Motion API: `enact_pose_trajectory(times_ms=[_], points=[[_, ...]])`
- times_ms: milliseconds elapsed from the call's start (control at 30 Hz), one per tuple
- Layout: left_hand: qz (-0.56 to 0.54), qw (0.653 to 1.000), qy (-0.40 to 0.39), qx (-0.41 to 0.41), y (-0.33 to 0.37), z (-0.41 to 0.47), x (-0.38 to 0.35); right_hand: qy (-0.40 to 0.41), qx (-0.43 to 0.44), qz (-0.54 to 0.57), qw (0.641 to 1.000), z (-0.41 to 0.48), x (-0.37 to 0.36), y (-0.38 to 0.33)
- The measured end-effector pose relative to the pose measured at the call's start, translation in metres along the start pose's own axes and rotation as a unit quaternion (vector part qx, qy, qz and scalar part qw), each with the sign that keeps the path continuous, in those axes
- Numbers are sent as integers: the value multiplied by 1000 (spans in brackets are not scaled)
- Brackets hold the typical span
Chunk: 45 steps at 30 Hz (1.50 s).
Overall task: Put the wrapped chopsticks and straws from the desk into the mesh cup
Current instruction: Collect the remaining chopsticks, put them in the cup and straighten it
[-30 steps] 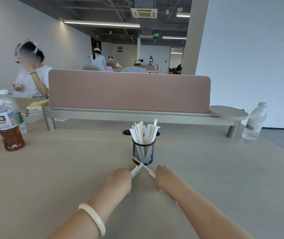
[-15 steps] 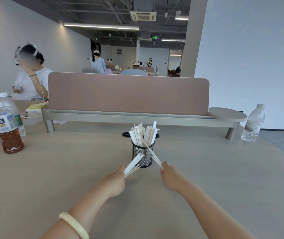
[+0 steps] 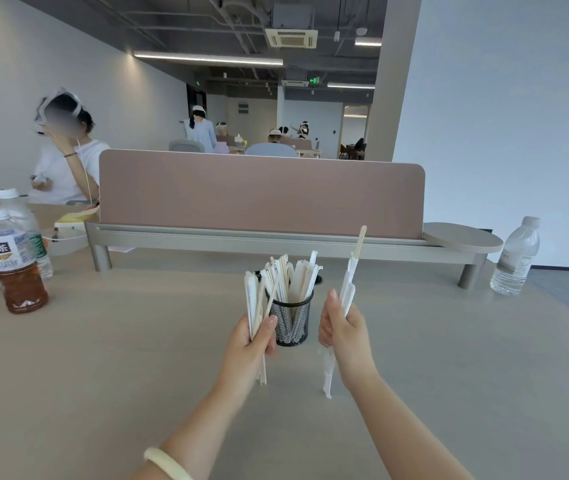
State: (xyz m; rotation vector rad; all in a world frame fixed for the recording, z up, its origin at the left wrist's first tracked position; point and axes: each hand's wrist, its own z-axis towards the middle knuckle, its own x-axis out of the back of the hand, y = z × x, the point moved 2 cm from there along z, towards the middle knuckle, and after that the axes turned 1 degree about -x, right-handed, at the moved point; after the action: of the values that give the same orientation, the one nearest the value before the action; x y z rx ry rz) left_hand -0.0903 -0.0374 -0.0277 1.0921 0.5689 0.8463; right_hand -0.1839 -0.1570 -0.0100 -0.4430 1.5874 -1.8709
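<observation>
A black mesh cup (image 3: 291, 320) stands on the desk in front of me, crowded with several white-wrapped chopsticks and straws (image 3: 293, 275) sticking up out of it. My left hand (image 3: 250, 344) is just left of the cup and grips a small upright bundle of wrapped sticks (image 3: 252, 303). My right hand (image 3: 343, 336) is just right of the cup and holds another upright bundle (image 3: 349, 282), one bare wooden tip reaching highest. Both bundles are lifted off the desk, their lower ends hanging below my hands.
A pink divider panel (image 3: 262, 195) on a grey shelf runs behind the cup. Tea and water bottles (image 3: 16, 265) stand at the left, a clear water bottle (image 3: 515, 258) at the right. A person sits at the far left.
Both hands have lifted their bundles off the desk and turned them from slanting to upright, ending on either side of the cup.
</observation>
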Motion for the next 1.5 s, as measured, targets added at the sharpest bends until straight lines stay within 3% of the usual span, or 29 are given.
enact_pose_trajectory(times_ms=[300,467,733,1067,1233,1300,1367,1500], points=[[-15,1000,8,11,-11,2,-7,-1,-11,-4,1000,-2,-9,19],[-17,998,5,60,-18,2,-6,1,1,-90,996,-2,-4,23],[-12,997,-25,65,-20,4,-10,-7,-31,-41,999,0,-6,24],[52,995,-75,32,-25,2,4,3,10,-201,980,0,18,27],[143,987,-66,3,-32,6,16,-49,-34,-351,934,5,32,23],[156,986,-62,-3,-35,8,18,-47,-40,-294,954,13,31,13],[152,987,-59,2,-39,9,20,10,-8,-187,982,27,28,-10],[112,992,-45,26,-43,9,21,94,53,-45,993,65,19,-56]])
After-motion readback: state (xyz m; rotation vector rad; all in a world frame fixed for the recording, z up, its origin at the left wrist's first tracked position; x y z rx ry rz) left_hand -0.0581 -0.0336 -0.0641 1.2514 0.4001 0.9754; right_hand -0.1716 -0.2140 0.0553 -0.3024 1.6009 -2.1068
